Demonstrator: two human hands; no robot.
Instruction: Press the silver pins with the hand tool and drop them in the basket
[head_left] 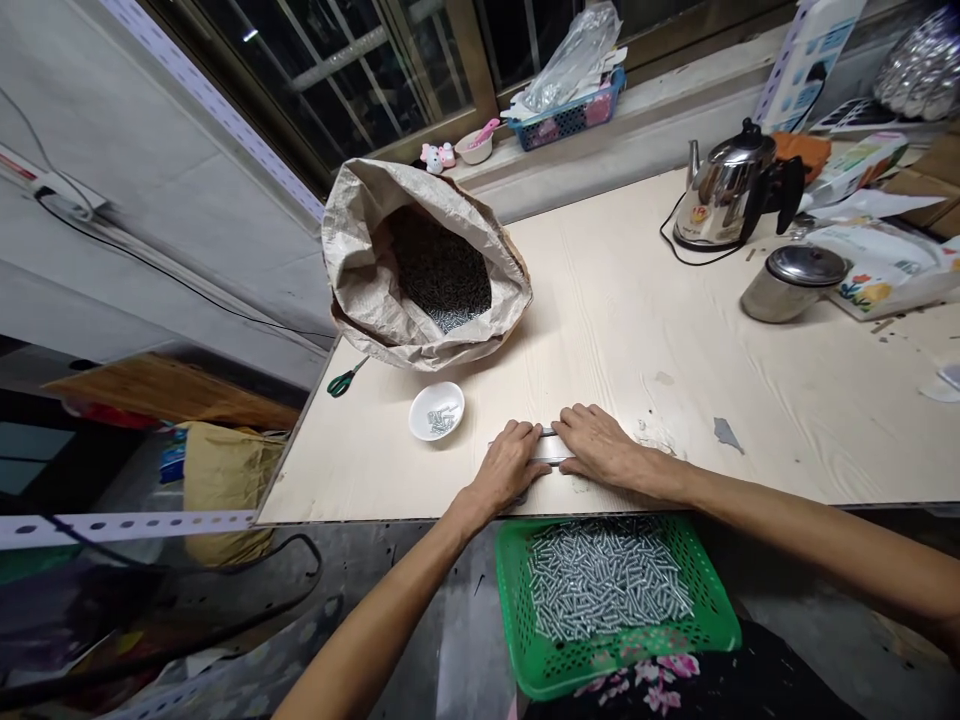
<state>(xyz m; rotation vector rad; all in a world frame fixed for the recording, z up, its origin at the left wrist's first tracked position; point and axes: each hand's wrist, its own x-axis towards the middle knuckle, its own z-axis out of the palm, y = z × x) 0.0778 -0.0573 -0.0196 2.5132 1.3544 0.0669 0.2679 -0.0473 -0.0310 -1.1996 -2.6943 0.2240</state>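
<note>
Dark clothing with pink flowers (pixel 664 685) lies nearest the camera, at the bottom edge, against the front of the green basket described below. Wood-grain surface (pixel 600 300): pale, extends across the work area and carries the items that follow, except where noted. Pale sack (pixel 360 240): stands at the far left with its mouth open, holding a mass of small metal pieces (pixel 450 280). Green basket (pixel 510 610): perforated plastic, positioned below the near edge of the surface, loaded with silver screw-like pieces (pixel 607 580). Electric kettle (pixel 724 180): polished metal, far right, black handle and lid knob. Printed packet (pixel 885 260): right of the kettle and nearer, flower pictures and green print, wording not legible. White panel (pixel 814 60): behind the kettle, blue print too small to read. Left hand (pixel 514 458) and right hand (pixel 600 448): spaced slightly apart near the front edge, each clamped on one end of the metal piece (pixel 551 447), fingers at its far edge, thumbs at its near edge. White bowl (pixel 431 397): between sack and left hand, containing a few silver pieces (pixel 441 419). Green-handled scissors (pixel 343 382): left of the bowl. Kettle label (pixel 700 213): red and yellow, characters unreadable.
</note>
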